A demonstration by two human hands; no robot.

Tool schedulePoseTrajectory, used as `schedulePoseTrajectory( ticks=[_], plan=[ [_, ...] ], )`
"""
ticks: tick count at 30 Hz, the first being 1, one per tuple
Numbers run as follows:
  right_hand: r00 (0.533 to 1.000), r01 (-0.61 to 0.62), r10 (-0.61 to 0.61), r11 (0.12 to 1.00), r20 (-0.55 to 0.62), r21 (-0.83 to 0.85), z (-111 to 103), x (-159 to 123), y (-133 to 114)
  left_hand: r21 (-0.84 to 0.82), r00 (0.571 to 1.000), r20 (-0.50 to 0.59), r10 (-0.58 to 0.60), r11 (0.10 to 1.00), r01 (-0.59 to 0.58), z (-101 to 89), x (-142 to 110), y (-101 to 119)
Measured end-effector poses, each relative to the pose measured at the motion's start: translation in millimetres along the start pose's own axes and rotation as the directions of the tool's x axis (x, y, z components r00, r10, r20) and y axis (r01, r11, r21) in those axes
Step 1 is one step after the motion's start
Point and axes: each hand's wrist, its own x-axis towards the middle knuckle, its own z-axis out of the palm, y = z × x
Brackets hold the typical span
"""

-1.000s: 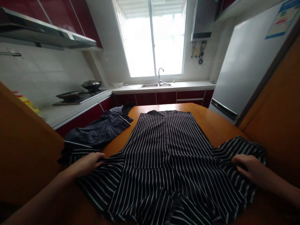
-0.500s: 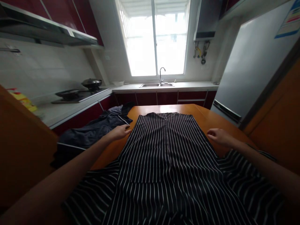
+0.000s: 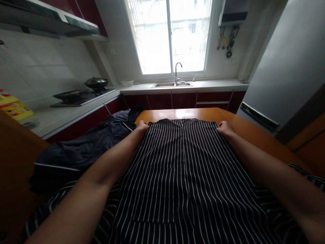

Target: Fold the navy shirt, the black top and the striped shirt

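A black shirt (image 3: 162, 156) with white stripes lies spread over the orange wooden table (image 3: 175, 113), its hem at the far side and a row of buttons down the middle. My left hand (image 3: 142, 126) pinches the shirt's far left corner. At the far right corner, my right hand (image 3: 225, 128) pinches the cloth in the same way. Both forearms reach over the sides of the shirt. The striped sleeves hang out to either side, partly hidden beneath my arms.
Dark clothes (image 3: 83, 145) with white piping are heaped at the left of the table. Behind stand a counter with a sink (image 3: 171, 84), a stove with a lidded pan (image 3: 95, 83), and a grey fridge (image 3: 286, 64) at right. A yellow package (image 3: 15, 106) sits at left.
Both hands have moved forward to the shirt's far corners and closed on the cloth. The view has tilted and come nearer, and the far hem looks straighter.
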Motion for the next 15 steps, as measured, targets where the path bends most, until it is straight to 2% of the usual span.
schedulePoseTrajectory(
  ticks=[2,4,6,8,10,11,12,15],
  plan=[
    [0.992,0.053,-0.056,0.998,-0.114,-0.035,3.5,-3.0,-11.6,0.035,0.999,-0.032,0.027,0.999,-0.026,4.1,1.7,-4.1],
    [0.967,0.187,-0.186,0.982,-0.175,-0.008,6.8,-7.6,-35.0,0.061,0.996,-0.071,0.061,0.996,-0.057,7.1,-3.9,-5.9],
    [0.949,0.311,-0.300,0.942,-0.098,0.126,12.7,-11.6,-69.7,0.105,0.983,-0.117,0.143,0.986,-0.131,10.9,-15.4,-4.1],
    [0.936,0.331,-0.350,0.907,0.028,0.259,22.7,-14.0,-110.0,0.192,0.939,-0.119,0.323,0.935,-0.297,16.7,-29.8,0.7],
    [0.929,0.318,-0.359,0.899,0.091,0.302,35.7,-14.7,-148.1,0.276,0.865,-0.035,0.500,0.837,-0.472,24.3,-43.1,6.0],
    [0.929,0.302,-0.351,0.901,0.114,0.311,42.3,-14.7,-164.4,0.297,0.840,0.025,0.542,0.798,-0.524,28.3,-48.3,8.1],
    [0.931,0.279,-0.337,0.904,0.138,0.322,48.3,-14.5,-178.2,0.300,0.834,0.080,0.546,0.785,-0.542,32.2,-52.4,9.5],
    [0.939,0.191,-0.275,0.916,0.205,0.353,59.3,-13.1,-205.5,0.299,0.866,0.163,0.473,0.812,-0.500,41.5,-57.6,9.1]
  ],
)
